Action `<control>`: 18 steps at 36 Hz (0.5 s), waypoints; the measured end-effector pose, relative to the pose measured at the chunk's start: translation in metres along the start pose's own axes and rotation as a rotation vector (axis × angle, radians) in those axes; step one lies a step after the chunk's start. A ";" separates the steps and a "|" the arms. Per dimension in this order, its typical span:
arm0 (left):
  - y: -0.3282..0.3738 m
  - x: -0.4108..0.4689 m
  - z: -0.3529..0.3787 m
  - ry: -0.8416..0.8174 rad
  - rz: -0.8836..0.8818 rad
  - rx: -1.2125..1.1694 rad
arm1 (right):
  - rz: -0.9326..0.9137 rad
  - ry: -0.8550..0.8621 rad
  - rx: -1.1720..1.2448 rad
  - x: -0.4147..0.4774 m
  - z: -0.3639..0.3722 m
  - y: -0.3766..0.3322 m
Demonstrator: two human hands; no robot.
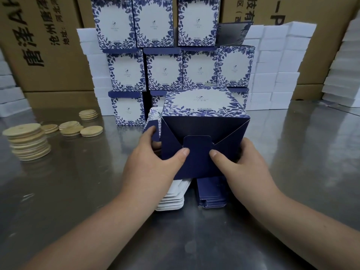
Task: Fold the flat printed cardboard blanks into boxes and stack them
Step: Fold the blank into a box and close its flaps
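Observation:
A blue-and-white floral box (202,106) is held on its side over the metal table, its dark blue bottom flaps (196,137) facing me. My left hand (153,164) grips its left side, thumb pressed on the centre tab. My right hand (245,162) grips the right side, thumb also on the flaps. Under the box lie a pile of flat blanks showing white (171,199) and a pile showing dark blue (212,193). Folded boxes (165,69) stand stacked in three rows behind.
Stacks of round wooden lids (29,141) and loose lids (78,127) sit on the left of the steel table (78,191). White foam blocks (276,67) flank the folded boxes. Large brown cartons (44,45) form the back wall.

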State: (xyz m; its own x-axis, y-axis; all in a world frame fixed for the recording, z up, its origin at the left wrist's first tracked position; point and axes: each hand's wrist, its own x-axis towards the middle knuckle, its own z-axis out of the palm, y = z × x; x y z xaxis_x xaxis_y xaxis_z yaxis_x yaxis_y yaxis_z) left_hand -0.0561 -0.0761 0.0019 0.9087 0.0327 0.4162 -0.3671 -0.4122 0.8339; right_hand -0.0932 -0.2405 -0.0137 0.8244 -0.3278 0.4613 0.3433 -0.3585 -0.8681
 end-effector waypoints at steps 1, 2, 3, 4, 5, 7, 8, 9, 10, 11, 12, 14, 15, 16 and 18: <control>0.000 0.000 0.000 -0.006 0.000 0.007 | -0.004 0.000 -0.002 0.000 0.000 0.000; 0.000 0.000 0.000 -0.013 0.001 0.012 | -0.006 0.001 -0.004 -0.001 0.000 0.000; 0.000 0.000 0.000 -0.020 0.005 0.014 | -0.008 0.003 -0.006 -0.001 0.000 0.000; 0.000 0.000 0.000 -0.026 0.008 0.015 | -0.005 0.005 -0.006 -0.001 0.001 0.000; 0.000 0.000 0.000 -0.033 0.009 0.017 | 0.000 0.007 -0.002 -0.001 0.001 0.000; 0.001 -0.001 0.000 -0.048 0.009 0.021 | 0.009 0.010 0.018 0.000 0.001 0.001; 0.002 -0.001 -0.001 -0.052 0.012 0.026 | 0.013 0.010 0.029 0.000 0.001 0.001; 0.003 -0.002 -0.001 -0.054 0.016 0.036 | 0.016 0.011 0.036 0.000 0.001 0.001; 0.004 -0.002 -0.001 -0.053 0.018 0.041 | 0.019 0.012 0.041 0.000 0.001 0.001; 0.004 -0.002 -0.001 -0.048 0.016 0.039 | 0.021 0.014 0.048 0.001 0.002 0.001; 0.004 -0.001 -0.001 -0.038 0.012 0.034 | 0.023 0.018 0.055 0.001 0.002 0.002; 0.004 -0.001 0.000 -0.024 0.007 0.028 | 0.021 0.027 0.062 0.001 0.002 0.002; 0.004 0.000 0.001 -0.023 0.008 0.028 | 0.020 0.032 0.063 0.001 0.002 0.002; 0.004 0.000 0.001 -0.025 0.010 0.030 | 0.019 0.037 0.063 0.001 0.002 0.002; 0.004 0.000 0.002 -0.028 0.015 0.035 | 0.018 0.045 0.060 0.001 0.002 0.002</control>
State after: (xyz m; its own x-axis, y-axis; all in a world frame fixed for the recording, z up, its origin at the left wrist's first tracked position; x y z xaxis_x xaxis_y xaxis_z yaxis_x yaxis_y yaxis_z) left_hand -0.0573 -0.0791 0.0044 0.9086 0.0008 0.4177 -0.3740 -0.4440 0.8142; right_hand -0.0909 -0.2396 -0.0151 0.8100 -0.3733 0.4523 0.3561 -0.2998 -0.8851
